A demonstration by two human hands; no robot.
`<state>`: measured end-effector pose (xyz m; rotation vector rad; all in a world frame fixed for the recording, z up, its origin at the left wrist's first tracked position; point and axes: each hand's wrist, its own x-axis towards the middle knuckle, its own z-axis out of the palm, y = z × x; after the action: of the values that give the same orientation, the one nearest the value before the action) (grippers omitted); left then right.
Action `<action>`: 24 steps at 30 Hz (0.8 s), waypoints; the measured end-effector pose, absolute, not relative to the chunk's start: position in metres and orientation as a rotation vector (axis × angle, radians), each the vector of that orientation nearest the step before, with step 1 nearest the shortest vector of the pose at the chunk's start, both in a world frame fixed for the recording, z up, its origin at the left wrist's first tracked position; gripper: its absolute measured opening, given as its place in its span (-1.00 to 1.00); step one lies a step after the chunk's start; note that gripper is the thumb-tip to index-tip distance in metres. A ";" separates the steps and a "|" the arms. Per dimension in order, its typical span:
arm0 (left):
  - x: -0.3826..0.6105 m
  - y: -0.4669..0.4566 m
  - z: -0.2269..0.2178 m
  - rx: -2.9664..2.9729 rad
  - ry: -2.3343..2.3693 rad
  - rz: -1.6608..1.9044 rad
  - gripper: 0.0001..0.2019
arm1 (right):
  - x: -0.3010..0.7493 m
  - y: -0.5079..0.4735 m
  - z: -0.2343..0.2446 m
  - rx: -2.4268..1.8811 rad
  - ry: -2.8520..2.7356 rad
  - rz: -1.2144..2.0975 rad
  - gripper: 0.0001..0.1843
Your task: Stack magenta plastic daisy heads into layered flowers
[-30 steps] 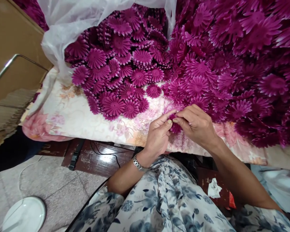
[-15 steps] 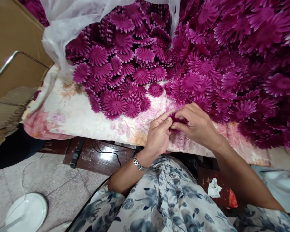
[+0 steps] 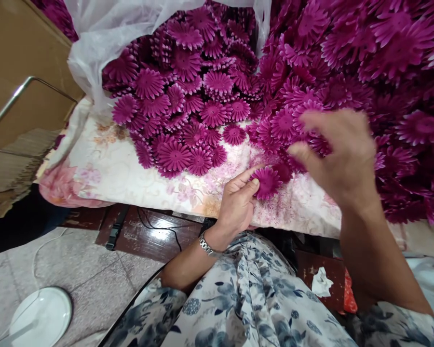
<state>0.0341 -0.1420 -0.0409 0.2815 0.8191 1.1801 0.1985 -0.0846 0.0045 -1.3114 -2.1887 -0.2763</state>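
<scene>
My left hand point(image 3: 237, 198) pinches a magenta artificial flower head point(image 3: 266, 182) by its left edge, thumb on top, above the floral cloth. The petals are pale at the tips and face up. My right hand point(image 3: 342, 154), smeared by motion, is raised over the front of the big heap of magenta flower heads point(image 3: 311, 99). Its thumb and forefinger are apart with nothing seen between them. To the left of that heap, stacked flower heads point(image 3: 173, 154) spill from a clear plastic bag point(image 3: 90, 53).
The floral cloth point(image 3: 104, 164) covers the tabletop and carries purple specks. A cardboard box point(image 3: 25, 43) with a metal rod point(image 3: 12, 103) stands at left. Below are a white round base point(image 3: 39, 318), a crumpled tissue point(image 3: 321, 283) and a cable on the floor.
My right hand has let go of the flower head and moved up and right over the heap. My left hand has stayed in place with the flower head, now in plain sight.
</scene>
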 end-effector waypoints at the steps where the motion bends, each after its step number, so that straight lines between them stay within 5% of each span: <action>1: 0.033 -0.141 -0.041 0.287 0.831 1.177 -0.70 | 0.193 -0.092 0.000 -1.180 -2.294 -0.104 -0.74; 5: 0.033 -0.140 -0.043 0.302 0.868 1.151 -0.70 | 0.171 -0.113 -0.025 -0.997 -2.391 0.163 -0.87; 18: 0.033 -0.139 -0.041 0.331 0.805 1.193 -0.69 | 0.220 -0.063 0.012 -1.664 -1.943 -0.569 -0.55; 20: 0.031 -0.139 -0.041 0.329 0.812 1.184 -0.68 | 0.215 -0.072 0.011 -1.509 -2.068 -0.455 -0.55; 24: 0.031 -0.140 -0.041 0.296 0.846 1.158 -0.67 | 0.184 -0.100 -0.009 -1.068 -2.401 0.115 -0.88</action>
<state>0.0312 -0.1402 -0.0413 0.2962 0.8460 1.1578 0.1841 -0.1004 -0.0088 -1.0683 -2.4010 0.1154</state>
